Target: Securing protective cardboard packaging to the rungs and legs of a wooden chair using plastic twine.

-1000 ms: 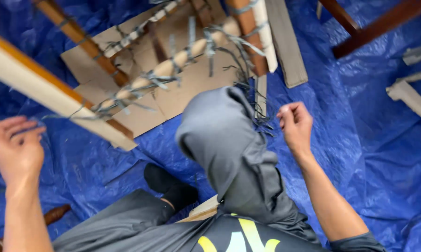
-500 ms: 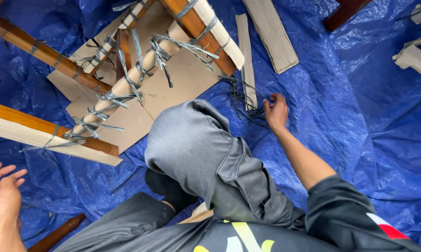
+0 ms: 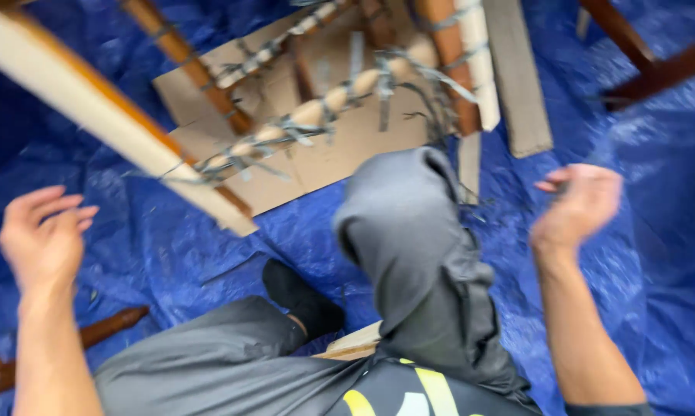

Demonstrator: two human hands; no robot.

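Both the left hand and the right hand hover empty, fingers loose. The wooden frame, partly wrapped with grey strips, lies on cardboard at the tarp's far edge; wrapping looks unfinished.

No labels, signs or screens showed. The one piece of packaging was a flattened brown cardboard sheet, which lay on the blue plastic tarp under the wooden frame.

One head-worn camera looks steeply down from close above the person's own lap and raised knee. It faces forward over the blue tarp to the wooden frame just beyond.
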